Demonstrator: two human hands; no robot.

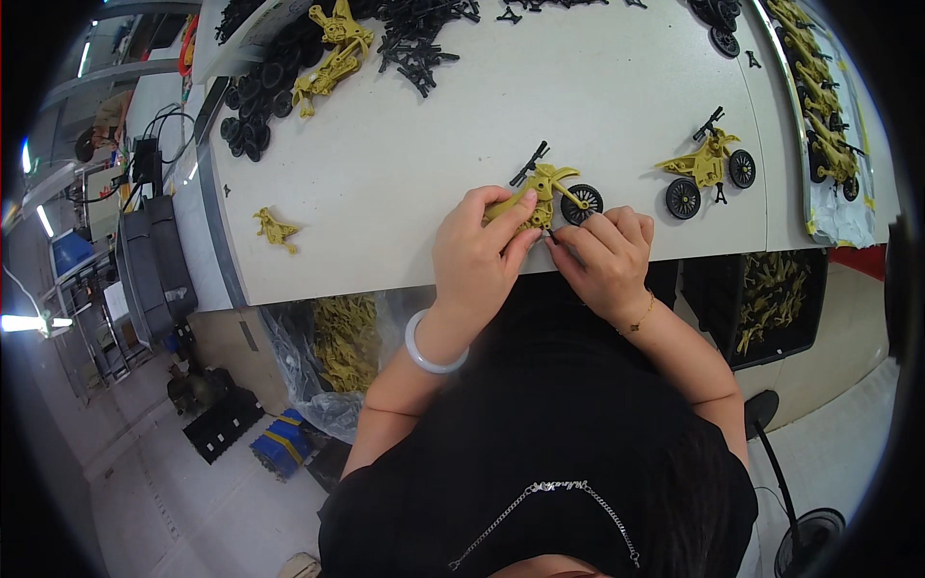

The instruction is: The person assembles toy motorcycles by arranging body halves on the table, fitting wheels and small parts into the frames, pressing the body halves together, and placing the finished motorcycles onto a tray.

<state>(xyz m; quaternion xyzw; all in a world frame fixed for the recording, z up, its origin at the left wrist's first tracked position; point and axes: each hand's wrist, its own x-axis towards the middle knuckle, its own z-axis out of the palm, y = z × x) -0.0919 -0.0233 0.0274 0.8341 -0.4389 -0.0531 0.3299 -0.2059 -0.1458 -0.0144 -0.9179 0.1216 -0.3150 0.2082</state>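
Note:
Near the table's front edge, my left hand grips a toy motorcycle with a yellow body, black handlebars and a black spoked front wheel. Its rear end is hidden behind my fingers. With thumb and bent fingers, my right hand pinches a small dark part against the underside of the body; the part's shape is mostly covered. To the right stands another yellow toy motorcycle with two black wheels and a small black piece beside it.
Yellow body parts and heaps of black wheels and black handlebar pieces lie far left. One yellow body part lies alone. A tray at right holds toy motorcycles. Below the table are a bag and black bin.

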